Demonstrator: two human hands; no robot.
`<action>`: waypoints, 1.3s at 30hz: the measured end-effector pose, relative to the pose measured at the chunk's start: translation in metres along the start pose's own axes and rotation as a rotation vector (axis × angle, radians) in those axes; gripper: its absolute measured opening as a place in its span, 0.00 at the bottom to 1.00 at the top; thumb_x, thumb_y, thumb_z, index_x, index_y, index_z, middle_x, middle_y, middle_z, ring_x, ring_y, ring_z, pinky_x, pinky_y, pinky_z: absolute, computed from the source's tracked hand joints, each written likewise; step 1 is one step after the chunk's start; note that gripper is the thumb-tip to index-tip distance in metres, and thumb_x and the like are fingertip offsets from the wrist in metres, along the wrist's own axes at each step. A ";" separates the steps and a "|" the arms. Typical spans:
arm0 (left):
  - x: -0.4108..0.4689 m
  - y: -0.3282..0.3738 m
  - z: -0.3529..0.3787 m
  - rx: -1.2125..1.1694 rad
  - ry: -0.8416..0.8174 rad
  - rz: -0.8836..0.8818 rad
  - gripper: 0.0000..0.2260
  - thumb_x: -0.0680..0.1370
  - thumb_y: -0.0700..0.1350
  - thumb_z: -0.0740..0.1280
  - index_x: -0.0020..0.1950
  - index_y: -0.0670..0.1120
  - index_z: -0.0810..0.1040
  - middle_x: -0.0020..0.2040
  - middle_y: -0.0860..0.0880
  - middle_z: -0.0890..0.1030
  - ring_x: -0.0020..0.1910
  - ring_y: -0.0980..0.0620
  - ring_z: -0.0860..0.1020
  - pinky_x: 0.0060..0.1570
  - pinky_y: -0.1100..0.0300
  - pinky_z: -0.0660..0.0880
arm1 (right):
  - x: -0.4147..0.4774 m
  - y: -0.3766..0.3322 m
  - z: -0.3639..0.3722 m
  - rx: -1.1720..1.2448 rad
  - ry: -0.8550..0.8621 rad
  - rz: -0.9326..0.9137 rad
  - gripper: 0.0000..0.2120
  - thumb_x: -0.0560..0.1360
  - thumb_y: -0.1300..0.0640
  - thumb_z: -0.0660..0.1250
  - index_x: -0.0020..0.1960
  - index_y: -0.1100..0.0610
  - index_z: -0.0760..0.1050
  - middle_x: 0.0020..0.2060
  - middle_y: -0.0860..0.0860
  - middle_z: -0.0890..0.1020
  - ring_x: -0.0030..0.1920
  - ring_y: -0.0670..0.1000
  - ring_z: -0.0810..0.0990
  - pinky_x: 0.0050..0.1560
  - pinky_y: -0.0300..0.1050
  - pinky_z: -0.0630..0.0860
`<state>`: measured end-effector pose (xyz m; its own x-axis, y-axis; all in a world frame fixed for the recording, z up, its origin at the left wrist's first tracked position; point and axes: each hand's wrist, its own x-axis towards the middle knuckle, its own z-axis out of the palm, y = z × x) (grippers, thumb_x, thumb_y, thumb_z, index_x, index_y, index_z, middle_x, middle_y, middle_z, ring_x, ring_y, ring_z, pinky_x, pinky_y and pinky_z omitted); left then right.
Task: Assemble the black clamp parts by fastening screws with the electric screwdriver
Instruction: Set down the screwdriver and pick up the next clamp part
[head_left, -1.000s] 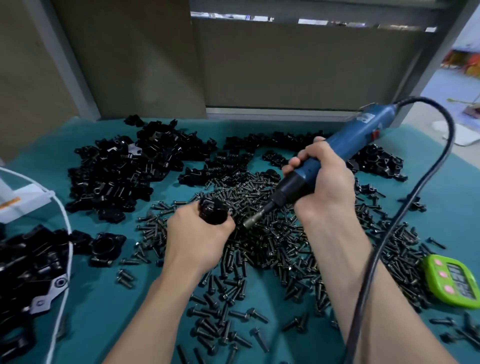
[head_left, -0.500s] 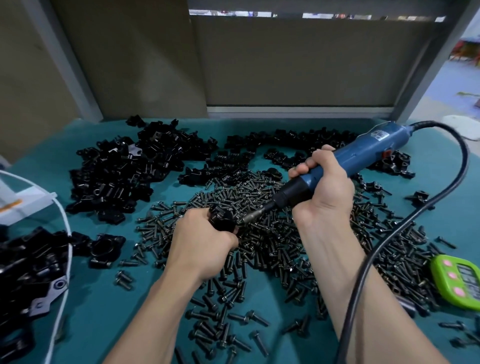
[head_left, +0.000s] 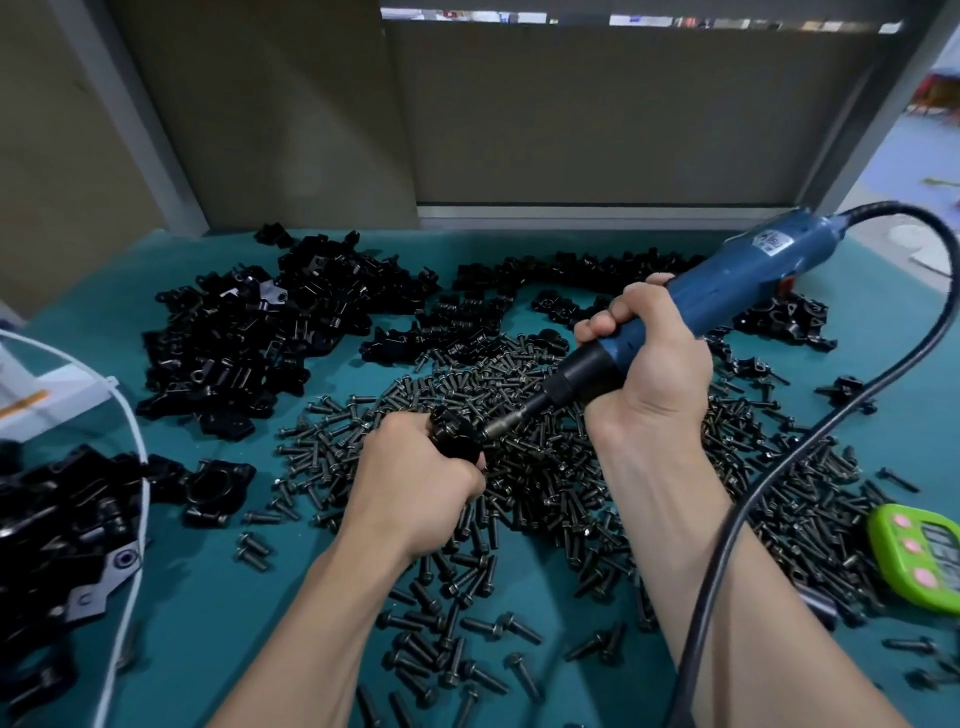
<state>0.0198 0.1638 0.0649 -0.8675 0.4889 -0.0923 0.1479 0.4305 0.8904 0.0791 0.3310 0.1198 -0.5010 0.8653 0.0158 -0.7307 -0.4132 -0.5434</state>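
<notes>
Tipped down and closed in since a second ago: blue electric screwdriver (head_left: 727, 291) clenched in right hand (head_left: 654, 358), bit now meeting black clamp part (head_left: 454, 434) gripped by left hand (head_left: 415, 488) just over heap of dark screws (head_left: 550, 467), probably starting to fasten.

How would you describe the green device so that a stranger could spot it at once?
On the teal table, follow the heap of dark screws to its right edge. There lies the green device. It alone is bright green with pink buttons among black parts.
</notes>
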 end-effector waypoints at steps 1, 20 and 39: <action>0.000 0.001 0.000 0.017 -0.002 0.001 0.05 0.67 0.34 0.76 0.39 0.42 0.84 0.25 0.53 0.78 0.19 0.56 0.68 0.20 0.62 0.62 | -0.001 0.000 0.001 -0.009 -0.018 0.002 0.14 0.73 0.75 0.63 0.50 0.57 0.70 0.30 0.52 0.72 0.27 0.50 0.71 0.31 0.45 0.74; -0.001 0.002 0.005 0.031 0.077 -0.022 0.07 0.65 0.33 0.76 0.41 0.38 0.83 0.29 0.49 0.79 0.20 0.55 0.70 0.21 0.61 0.64 | -0.003 0.002 0.003 0.010 -0.063 0.036 0.15 0.74 0.76 0.64 0.49 0.57 0.70 0.29 0.52 0.73 0.26 0.50 0.71 0.30 0.44 0.73; -0.001 -0.001 0.004 -0.018 0.082 -0.024 0.08 0.65 0.31 0.76 0.42 0.33 0.81 0.25 0.51 0.74 0.19 0.53 0.66 0.21 0.62 0.59 | -0.007 0.004 0.004 0.014 -0.159 0.046 0.14 0.76 0.75 0.63 0.49 0.57 0.70 0.30 0.52 0.73 0.26 0.49 0.72 0.31 0.44 0.74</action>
<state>0.0225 0.1659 0.0620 -0.9066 0.4147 -0.0782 0.1181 0.4273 0.8964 0.0777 0.3223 0.1212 -0.6005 0.7899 0.1247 -0.7110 -0.4561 -0.5352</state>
